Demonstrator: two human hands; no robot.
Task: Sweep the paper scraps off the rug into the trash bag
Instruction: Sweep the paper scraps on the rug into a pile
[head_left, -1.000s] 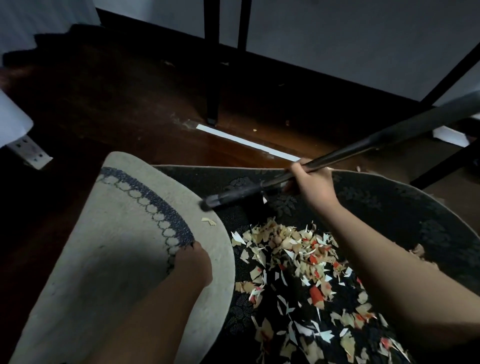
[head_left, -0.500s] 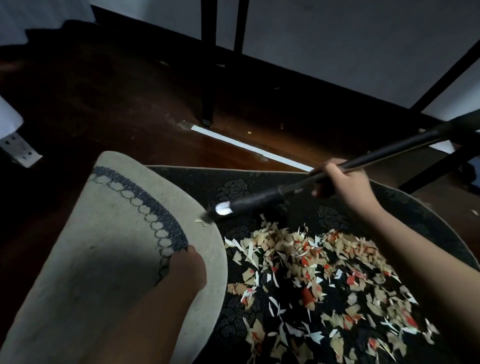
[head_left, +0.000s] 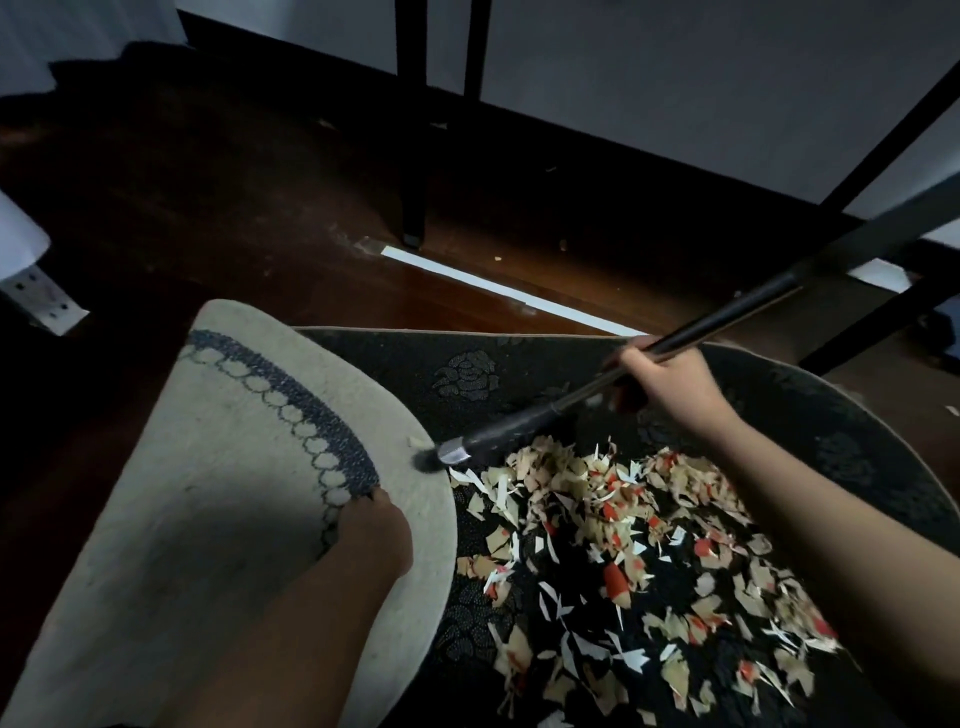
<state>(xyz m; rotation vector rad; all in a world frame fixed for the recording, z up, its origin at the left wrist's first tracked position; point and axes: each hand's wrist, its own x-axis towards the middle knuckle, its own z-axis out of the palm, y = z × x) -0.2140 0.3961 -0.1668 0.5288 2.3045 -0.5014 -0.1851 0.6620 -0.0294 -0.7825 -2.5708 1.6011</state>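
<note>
Head view: paper scraps (head_left: 634, 540) between left hand (head_left: 376, 538), right hand (head_left: 667, 376).

— That rug (head_left: 519, 374) looks like dark woven cloth; its folded-up underside (head_left: 182, 519) is pale and felty.

— The scraps (head_left: 623, 545) are matt paper. The handle (head_left: 597, 395) is smooth black metal, the floor (head_left: 260, 208) glossy wood.

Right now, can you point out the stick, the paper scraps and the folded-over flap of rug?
stick (head_left: 691, 332): head view, on its shaft above the right hand.
paper scraps (head_left: 613, 499): head view, middle of the pile.
folded-over flap of rug (head_left: 218, 499): head view, its pale underside.
</note>
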